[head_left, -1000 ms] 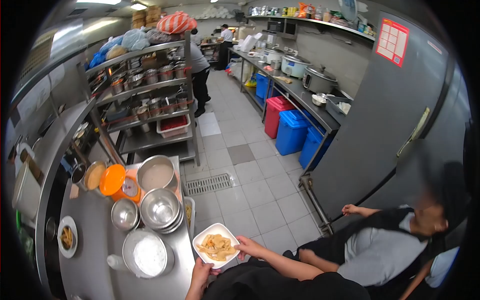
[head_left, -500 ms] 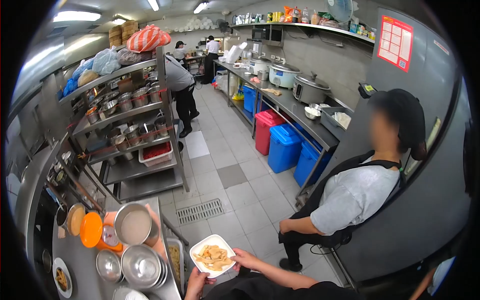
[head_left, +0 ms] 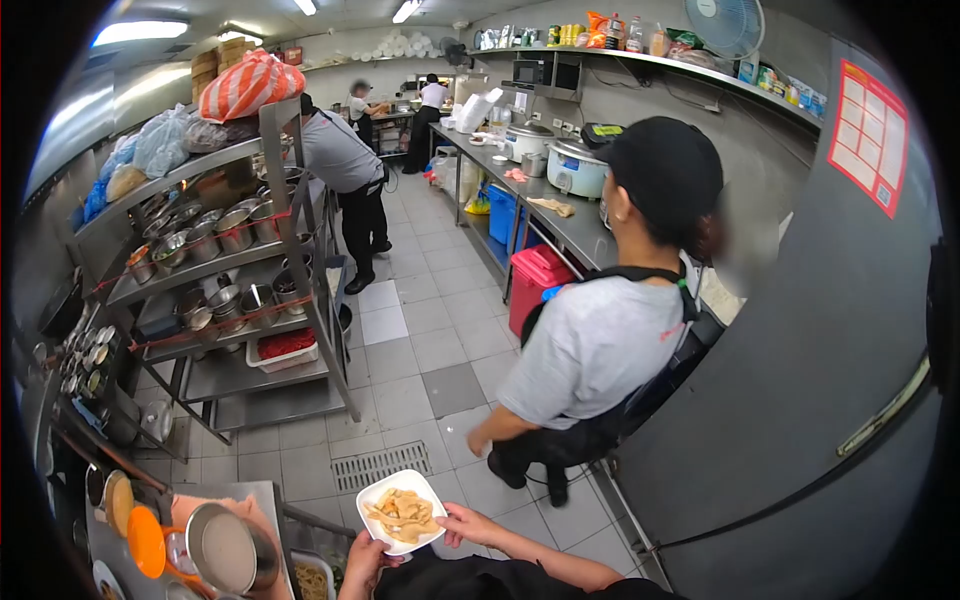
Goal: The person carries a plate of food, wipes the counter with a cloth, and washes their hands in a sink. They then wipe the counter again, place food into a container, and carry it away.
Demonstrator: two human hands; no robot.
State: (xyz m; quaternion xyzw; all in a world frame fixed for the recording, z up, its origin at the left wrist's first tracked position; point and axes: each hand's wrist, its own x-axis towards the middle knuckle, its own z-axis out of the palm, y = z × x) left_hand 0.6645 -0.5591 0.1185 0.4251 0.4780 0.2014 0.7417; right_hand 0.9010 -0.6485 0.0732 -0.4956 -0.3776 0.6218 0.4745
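Note:
A white square plate piled with pale fried strips hangs over the tiled floor at the bottom centre. My left hand supports it from underneath at the near edge. My right hand grips its right rim, thumb on top. A metal counter corner lies just left of the plate.
A person in a grey shirt, black apron and cap stands close ahead on the right, back turned, blocking the aisle. A metal rack of pots stands left. Another person bends by it. Red and blue bins sit under the right counter. Steel bowls crowd the counter.
The person on the right has risen from a crouch and turned away, now standing in the aisle. My view has shifted forward; the counter bowls have slid out of sight. Both hands keep the plate.

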